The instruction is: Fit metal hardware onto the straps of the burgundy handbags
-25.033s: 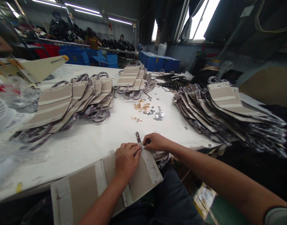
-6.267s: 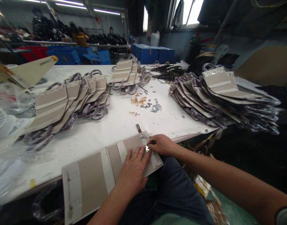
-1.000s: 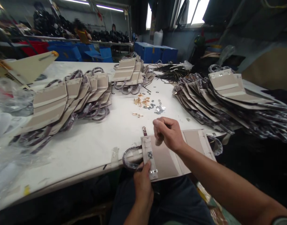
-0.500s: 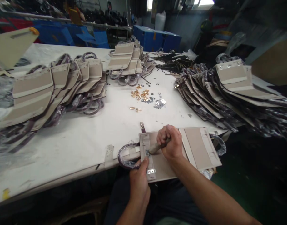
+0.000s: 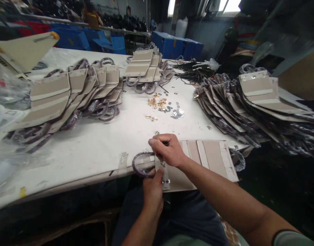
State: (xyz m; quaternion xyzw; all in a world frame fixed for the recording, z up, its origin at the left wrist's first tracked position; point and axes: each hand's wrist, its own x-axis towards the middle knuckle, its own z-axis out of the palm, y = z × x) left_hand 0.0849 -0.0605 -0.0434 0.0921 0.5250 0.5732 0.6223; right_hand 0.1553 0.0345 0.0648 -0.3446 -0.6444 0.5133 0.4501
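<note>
A flat beige bag panel lies at the table's front edge, its near side jutting past it. Plastic-wrapped purple handles stick out at both ends, the left handle and the right handle. My left hand grips the panel's left end, thumb on top beside a small metal plate. Just above that thumb, my right hand is closed in a fist around a rod-like tool. Only a dark bit of the tool shows; its lower end is hidden behind the fist.
Gold fittings and silver washer plates lie scattered mid-table. Stacks of similar bag panels stand left, at the back and right. Dark straps lie behind. Blue boxes stand beyond the table.
My right fist has moved left, from the panel's middle to over its left end, with the tool turned more upright. The left hand still holds the panel. The view has shifted slightly.
</note>
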